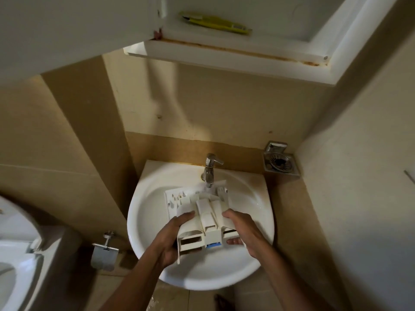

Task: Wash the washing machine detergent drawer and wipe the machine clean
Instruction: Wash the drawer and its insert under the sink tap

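Note:
A white plastic detergent drawer (pixel 207 217) with several compartments and a small blue part at its near end is held over the round white sink (pixel 143 221). Its far end sits under the chrome tap (pixel 210 168), where water runs onto it. My left hand (pixel 174 237) grips the drawer's left side, fingers on top. My right hand (pixel 241 230) grips its right side, thumb near the front. A flat white perforated piece (pixel 173 199) lies in the basin beside the drawer's far left corner.
A metal soap holder (pixel 280 163) hangs on the wall right of the sink. A toilet (pixel 13 254) stands at the left, with a paper holder (pixel 104 254) between. An open white cabinet (pixel 235 50) overhead holds a yellow-green object (pixel 215 23).

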Demonstrator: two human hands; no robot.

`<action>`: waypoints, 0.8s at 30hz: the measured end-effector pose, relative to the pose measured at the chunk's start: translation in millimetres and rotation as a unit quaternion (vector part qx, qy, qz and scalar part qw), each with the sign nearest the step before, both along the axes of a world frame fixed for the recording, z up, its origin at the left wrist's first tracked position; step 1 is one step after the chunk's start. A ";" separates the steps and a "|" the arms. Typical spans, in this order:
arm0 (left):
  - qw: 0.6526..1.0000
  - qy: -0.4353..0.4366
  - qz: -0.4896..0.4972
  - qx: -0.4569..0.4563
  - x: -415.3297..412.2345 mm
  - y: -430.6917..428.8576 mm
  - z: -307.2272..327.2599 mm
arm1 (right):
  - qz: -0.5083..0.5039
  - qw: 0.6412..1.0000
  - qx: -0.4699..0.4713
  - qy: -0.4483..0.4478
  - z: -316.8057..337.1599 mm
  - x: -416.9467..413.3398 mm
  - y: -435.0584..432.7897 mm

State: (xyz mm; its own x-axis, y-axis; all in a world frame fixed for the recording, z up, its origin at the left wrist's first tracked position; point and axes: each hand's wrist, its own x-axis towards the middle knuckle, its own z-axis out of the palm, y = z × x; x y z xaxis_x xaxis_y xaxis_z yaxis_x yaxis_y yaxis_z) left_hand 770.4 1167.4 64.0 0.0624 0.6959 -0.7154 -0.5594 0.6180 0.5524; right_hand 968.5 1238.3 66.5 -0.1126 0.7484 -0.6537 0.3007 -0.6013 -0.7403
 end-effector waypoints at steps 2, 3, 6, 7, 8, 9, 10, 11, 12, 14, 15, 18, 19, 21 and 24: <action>1.000 -0.020 0.019 0.008 3.6 9.4 1.4 | 0.023 1.000 -0.001 -0.010 2.6 11.1 3.0; 0.999 -0.023 0.024 0.007 5.9 13.6 2.0 | 0.042 0.999 -0.002 -0.024 5.0 15.8 6.6; 0.999 -0.027 0.033 -0.003 9.9 16.6 -1.0 | 0.107 0.988 0.050 -0.101 18.8 20.1 22.6; 0.999 -0.028 0.036 -0.003 10.1 15.4 -2.9 | 0.118 0.978 0.090 -0.144 22.2 19.0 32.0; 0.999 -0.026 0.040 -0.004 9.3 13.2 -4.8 | 0.122 0.967 0.133 -0.182 27.9 15.9 41.5; 0.999 -0.024 0.044 -0.002 7.9 10.0 -7.2 | 0.125 0.956 0.172 -0.202 32.4 10.4 52.7; 0.999 -0.021 0.047 0.003 6.5 7.2 -9.9 | 0.131 0.946 0.210 -0.208 37.4 2.7 63.8; 0.999 -0.018 0.048 0.009 5.2 4.7 -12.8 | 0.137 0.939 0.233 -0.212 41.3 -6.5 76.8; 0.999 -0.015 0.049 0.013 4.0 3.1 -15.1 | 0.148 0.934 0.247 -0.213 46.5 -17.0 89.1; 0.998 -0.008 0.054 0.015 3.0 0.7 -17.1 | 0.182 0.927 0.246 -0.216 49.5 -38.3 115.1; 0.998 -0.007 0.057 0.021 3.0 0.1 -17.7 | 0.205 0.921 0.240 -0.226 48.6 -49.3 125.0; 0.997 -0.001 0.068 0.042 4.7 -0.8 -16.4 | 0.233 0.908 0.234 -0.260 38.1 -78.2 135.6; 0.996 0.002 0.071 0.046 5.7 -0.1 -15.7 | 0.235 0.904 0.234 -0.268 33.2 -85.1 135.4; 0.996 0.009 0.073 0.052 7.0 1.7 -15.3 | 0.271 0.888 0.239 -0.285 32.1 -91.6 130.9; 0.996 0.015 0.076 0.050 6.8 3.9 -16.8 | 0.290 0.895 0.214 -0.262 43.8 -68.3 123.5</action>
